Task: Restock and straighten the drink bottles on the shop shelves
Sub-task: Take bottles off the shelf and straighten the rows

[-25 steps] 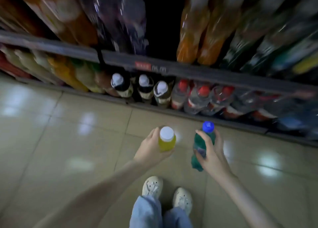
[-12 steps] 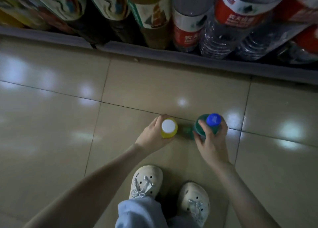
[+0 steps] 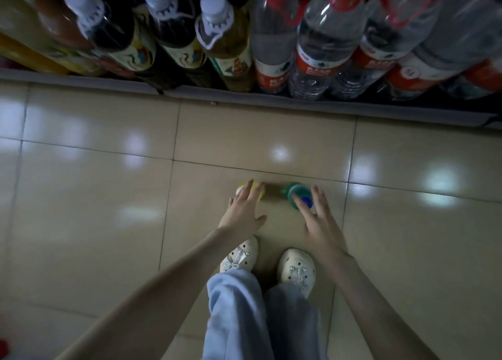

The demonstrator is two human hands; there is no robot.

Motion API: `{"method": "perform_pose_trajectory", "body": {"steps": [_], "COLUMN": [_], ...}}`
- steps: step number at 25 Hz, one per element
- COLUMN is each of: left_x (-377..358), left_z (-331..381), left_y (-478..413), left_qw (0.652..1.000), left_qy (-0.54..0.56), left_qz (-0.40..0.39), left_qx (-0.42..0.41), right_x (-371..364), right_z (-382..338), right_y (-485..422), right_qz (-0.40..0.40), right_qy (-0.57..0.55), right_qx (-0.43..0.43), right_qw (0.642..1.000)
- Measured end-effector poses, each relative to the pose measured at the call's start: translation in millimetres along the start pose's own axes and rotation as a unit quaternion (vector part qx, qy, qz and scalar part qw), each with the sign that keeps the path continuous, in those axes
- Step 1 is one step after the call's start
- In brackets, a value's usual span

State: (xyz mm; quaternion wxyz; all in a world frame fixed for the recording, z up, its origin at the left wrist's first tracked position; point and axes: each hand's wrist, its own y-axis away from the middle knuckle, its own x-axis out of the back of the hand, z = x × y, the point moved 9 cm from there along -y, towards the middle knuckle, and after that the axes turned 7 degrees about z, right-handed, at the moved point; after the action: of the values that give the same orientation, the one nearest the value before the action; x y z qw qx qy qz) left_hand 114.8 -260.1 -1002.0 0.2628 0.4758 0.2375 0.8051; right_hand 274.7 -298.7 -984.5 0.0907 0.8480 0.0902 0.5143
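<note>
Dimly, yellow bottle [image 3: 260, 192] under left hand [image 3: 241, 215], green bottle [image 3: 294, 193] half-covered

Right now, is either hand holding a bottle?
Left hand: open, fingers straight over the yellow bottle, no grip.
Right hand: open, fingers straight over the green bottle, no grip.

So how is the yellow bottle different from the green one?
The yellow bottle has a white cap; the green bottle has a blue cap. The yellow one sits under the left hand, the green under the right hand. Both stand upright on the floor.
</note>
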Motion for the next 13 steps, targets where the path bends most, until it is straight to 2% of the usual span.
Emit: {"method": "perform_pose_trajectory", "body": {"steps": [2, 5, 9, 13], "left_x": [7, 16, 42, 129], "left_z": [5, 1, 19, 85], "left_y": [9, 15, 31, 72], "left_qw": [1.0, 0.999, 0.999, 0.998], "left_qy": [-0.012, -0.033, -0.033, 0.004], "left_qz": [-0.017, -0.019, -0.009, 0.025], "left_qx": [0.013, 0.017, 0.002, -0.054], "right_x": [4, -6, 33, 147], "right_z": [-8, 3, -20, -79], "right_y": [-1, -3, -3, -4], "right_qz": [-0.021, -0.077, -0.037, 0.02], "right_qy": [0.024, 0.051, 0.032, -0.057], "right_qx": [-0.006, -0.065, -0.088, -0.139], "right_qw": [0.999, 0.994, 0.995, 0.989]}}
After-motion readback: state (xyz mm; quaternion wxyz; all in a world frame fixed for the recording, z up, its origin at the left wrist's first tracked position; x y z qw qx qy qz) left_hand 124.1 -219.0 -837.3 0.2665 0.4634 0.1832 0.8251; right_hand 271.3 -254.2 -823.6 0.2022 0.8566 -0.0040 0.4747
